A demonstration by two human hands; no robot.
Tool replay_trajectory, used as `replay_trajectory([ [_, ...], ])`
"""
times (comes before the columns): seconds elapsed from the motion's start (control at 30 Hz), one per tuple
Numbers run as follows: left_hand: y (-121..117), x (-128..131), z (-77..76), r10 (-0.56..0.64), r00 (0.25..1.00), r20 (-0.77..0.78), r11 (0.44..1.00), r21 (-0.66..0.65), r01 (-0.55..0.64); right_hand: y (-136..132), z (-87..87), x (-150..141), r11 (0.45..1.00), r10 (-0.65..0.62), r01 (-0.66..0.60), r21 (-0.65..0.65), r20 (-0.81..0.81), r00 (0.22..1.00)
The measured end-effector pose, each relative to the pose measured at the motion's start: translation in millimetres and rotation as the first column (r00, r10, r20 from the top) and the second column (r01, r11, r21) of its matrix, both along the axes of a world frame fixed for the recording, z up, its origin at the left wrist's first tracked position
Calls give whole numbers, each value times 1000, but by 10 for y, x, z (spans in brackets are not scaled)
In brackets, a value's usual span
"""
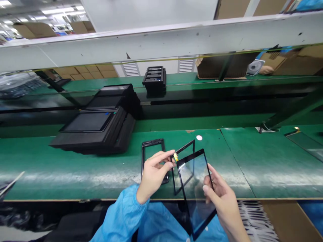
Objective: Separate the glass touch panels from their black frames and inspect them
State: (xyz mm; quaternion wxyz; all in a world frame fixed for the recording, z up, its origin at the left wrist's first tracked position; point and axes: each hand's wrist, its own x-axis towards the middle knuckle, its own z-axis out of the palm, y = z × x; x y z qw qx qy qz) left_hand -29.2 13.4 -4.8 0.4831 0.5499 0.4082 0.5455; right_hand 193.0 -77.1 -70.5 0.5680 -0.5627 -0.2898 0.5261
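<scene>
Glossy, glass-like panel (197,192); smooth, shiny worktop (267,158); matt trays (83,139), perhaps foam.

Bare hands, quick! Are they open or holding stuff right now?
Left hand: closed, fingers pinching a thin, black, rectangular frame.
Right hand: closed, holding a see-through, black-bordered, rectangular panel by its edge.

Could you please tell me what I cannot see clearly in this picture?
In the head view:
Black frame lying flat: partly covered by the left hand.
That hand's exact grip: too small to tell.
Panel, far right: cut off by right edge.
Shiny pile, far left: blurred, cut off by left edge.
</scene>
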Motion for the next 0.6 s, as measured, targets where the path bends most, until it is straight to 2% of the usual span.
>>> replay_trajectory([
  [0.17,-11,2,-32,-3,1000,11,1000,0,3,-1,-20,52,999,38,-38,-13,18,999],
  [0.33,-4,-4,-76,5,999,50,1000,-23,-4,-22,2,-3,1000,3,-3,-2,28,1000],
  [0.5,-28,1,-31,19,999,42,1000,-24,-18,-33,61,-63,1000,-29,29,3,-14,999],
  [0.6,-46,9,-8,4,999,52,998,-67,-1,-29,70,-44,999,-36,36,14,9,999],
])
